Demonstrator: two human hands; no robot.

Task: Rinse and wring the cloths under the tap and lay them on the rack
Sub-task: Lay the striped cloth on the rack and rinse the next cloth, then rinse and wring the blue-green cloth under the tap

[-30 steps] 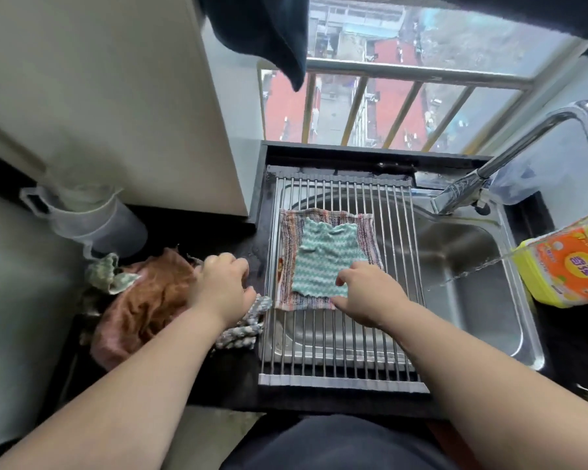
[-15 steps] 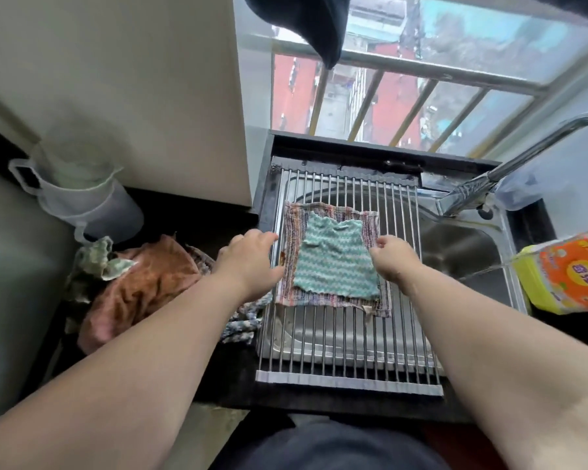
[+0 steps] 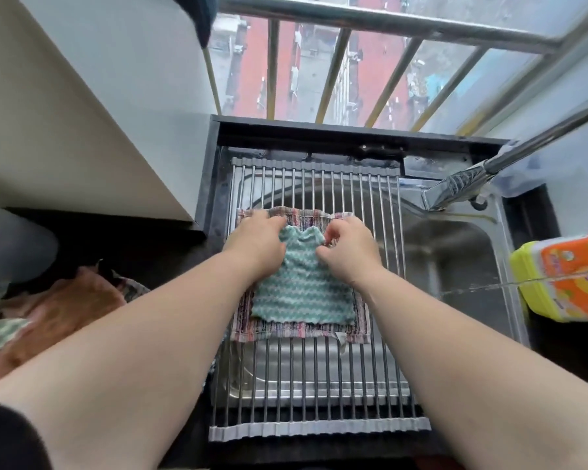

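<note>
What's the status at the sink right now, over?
Left hand and right hand pinch the teal cloth at its far corners. It lies on the striped cloth, on the rack. Nothing in the way.

Teal-and-white zigzag cloth (image 3: 302, 293) on a multicoloured striped cloth (image 3: 306, 334).

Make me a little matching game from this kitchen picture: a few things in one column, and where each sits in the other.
Things:
1. teal cloth
2. striped cloth
3. orange-brown cloth
4. yellow pack

Places:
A. left of the sink
B. right of the sink
C. on top of another cloth
D. straight on the rack bars

Pairs: 1-C, 2-D, 3-A, 4-B
</note>
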